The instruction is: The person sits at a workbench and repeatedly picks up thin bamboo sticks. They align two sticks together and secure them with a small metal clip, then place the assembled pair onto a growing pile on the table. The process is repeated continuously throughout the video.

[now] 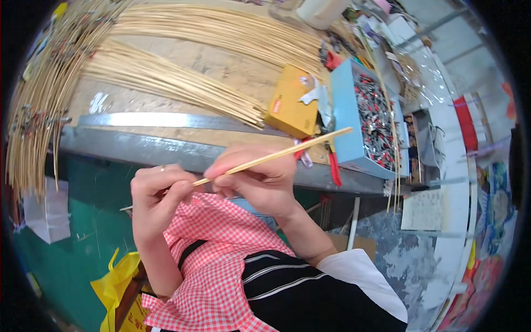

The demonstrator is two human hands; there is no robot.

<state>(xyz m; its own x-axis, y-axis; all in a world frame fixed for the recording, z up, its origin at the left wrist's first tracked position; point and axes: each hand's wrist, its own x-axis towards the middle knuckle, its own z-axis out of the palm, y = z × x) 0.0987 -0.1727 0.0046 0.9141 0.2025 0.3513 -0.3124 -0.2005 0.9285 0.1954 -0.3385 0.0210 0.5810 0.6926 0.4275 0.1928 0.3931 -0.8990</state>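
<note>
A thin pale bamboo stick [298, 148] runs slantwise between my hands, above my lap and in front of the bench edge. My left hand [160, 196], with a ring on one finger, is closed around its lower left part, and a short tip shows beyond the hand. My right hand [260, 176] pinches the stick close beside the left one, thumb and fingers pressed together. The stick's free end points up to the right, in front of a blue box [344, 108] filled with small silver, black and red pieces.
Bundles of bamboo sticks [182, 83] lie on the wooden bench, with more [44, 116] hanging over its left end. A steel ruler [166, 120] lies along the front edge. A yellow box [293, 102] stands beside red-handled pliers [334, 166]. A yellow bag [116, 285] is below left.
</note>
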